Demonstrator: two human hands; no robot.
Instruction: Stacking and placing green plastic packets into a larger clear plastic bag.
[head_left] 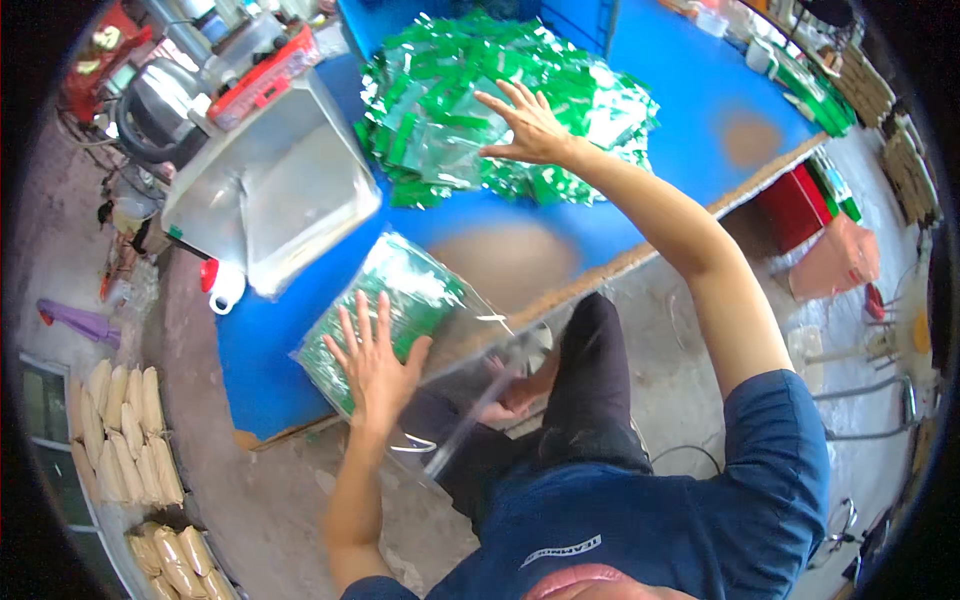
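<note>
A large clear plastic bag with green packets inside lies at the table's near edge, its loose end hanging over toward my lap. My left hand rests on the bag with fingers spread. Farther off is a big heap of small shiny green-and-clear packets. My right hand is stretched over the front of this heap, fingers apart and holding nothing. Whether its fingertips touch the packets I cannot tell.
The blue tabletop has a worn wooden edge and brown worn patches. At its left stand a grey-white tray, a white tape-like roll and a metal kettle. Tan packages are stacked on the left; a pink bag hangs at right.
</note>
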